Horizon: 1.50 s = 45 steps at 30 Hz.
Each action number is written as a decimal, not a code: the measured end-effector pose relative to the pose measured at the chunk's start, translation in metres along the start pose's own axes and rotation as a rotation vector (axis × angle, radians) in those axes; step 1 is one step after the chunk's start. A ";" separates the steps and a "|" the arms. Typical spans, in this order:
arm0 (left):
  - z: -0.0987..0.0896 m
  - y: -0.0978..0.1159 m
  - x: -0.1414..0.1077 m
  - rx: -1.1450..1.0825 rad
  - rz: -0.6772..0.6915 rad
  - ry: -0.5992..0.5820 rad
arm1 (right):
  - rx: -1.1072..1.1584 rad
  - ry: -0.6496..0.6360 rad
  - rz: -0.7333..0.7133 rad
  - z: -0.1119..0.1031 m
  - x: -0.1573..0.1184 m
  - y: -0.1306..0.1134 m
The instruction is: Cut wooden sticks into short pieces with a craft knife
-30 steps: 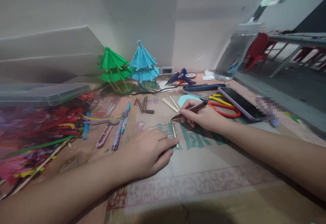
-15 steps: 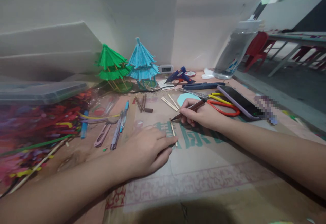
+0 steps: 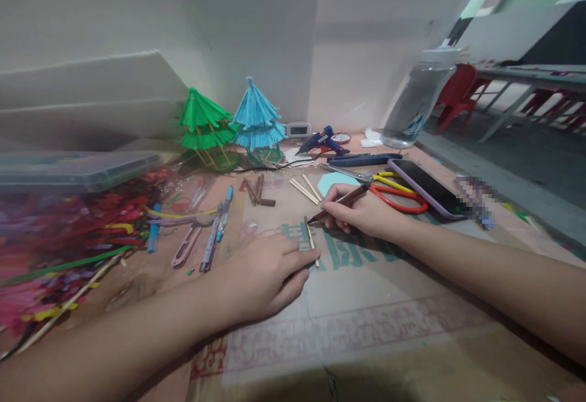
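Observation:
A brown marker [image 3: 341,202] is gripped in my right hand [image 3: 350,210], its tip touching a thin wooden stick near the stick's far end. The stick [image 3: 312,244] lies on the plastic-covered surface, brown at its far end and pale nearer me. My left hand [image 3: 274,271] presses the near end with its index finger, the other fingers curled loosely under. Beyond my hands lie pale sticks [image 3: 306,190], several brown sticks [image 3: 254,190] and a brown marker cap [image 3: 268,202]. A light-blue card [image 3: 336,181] sits just behind my right hand.
Green [image 3: 206,121] and blue [image 3: 259,115] pagoda-like models stand at the back, beside a glue gun [image 3: 323,141]. Scissors [image 3: 398,197], a phone [image 3: 428,188] and a bottle [image 3: 416,100] are to the right. Pens [image 3: 210,243], a cutter [image 3: 185,246] and colourful scraps [image 3: 91,231] are to the left.
The marker tip has shifted slightly along the stick towards me. The whole view has tilted a little, so the background sits lower. Both hands keep their holds.

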<state>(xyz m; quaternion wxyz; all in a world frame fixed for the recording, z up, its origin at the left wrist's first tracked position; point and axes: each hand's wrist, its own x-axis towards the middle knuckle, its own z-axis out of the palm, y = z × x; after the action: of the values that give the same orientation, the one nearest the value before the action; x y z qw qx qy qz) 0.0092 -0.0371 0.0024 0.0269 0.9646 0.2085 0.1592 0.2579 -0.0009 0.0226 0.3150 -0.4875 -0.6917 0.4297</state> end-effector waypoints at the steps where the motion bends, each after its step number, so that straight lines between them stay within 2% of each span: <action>1: 0.000 0.000 0.000 0.000 -0.002 -0.004 | 0.003 -0.009 0.001 -0.001 0.000 0.000; 7: 0.002 -0.002 0.001 -0.014 0.006 0.015 | 0.002 -0.108 0.010 -0.003 -0.002 0.001; 14: 0.001 0.000 0.001 -0.015 0.002 0.007 | -0.001 0.019 -0.015 0.001 0.001 0.003; 22: 0.002 -0.002 0.000 -0.002 0.023 0.045 | 0.015 -0.108 0.019 -0.003 -0.002 -0.002; 28: 0.003 -0.002 0.000 -0.008 0.017 0.032 | 0.027 -0.038 -0.008 -0.001 0.000 0.001; 36: 0.001 0.000 0.001 -0.008 0.005 0.024 | 0.037 -0.133 0.041 -0.001 -0.004 -0.005; 45: 0.002 -0.001 0.000 -0.013 0.021 0.054 | 0.061 -0.137 0.027 -0.002 -0.005 -0.001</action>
<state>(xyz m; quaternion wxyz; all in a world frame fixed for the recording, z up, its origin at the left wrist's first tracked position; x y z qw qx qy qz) 0.0095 -0.0357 -0.0001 0.0258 0.9618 0.1981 0.1869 0.2604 -0.0051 0.0240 0.2757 -0.4568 -0.6915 0.4869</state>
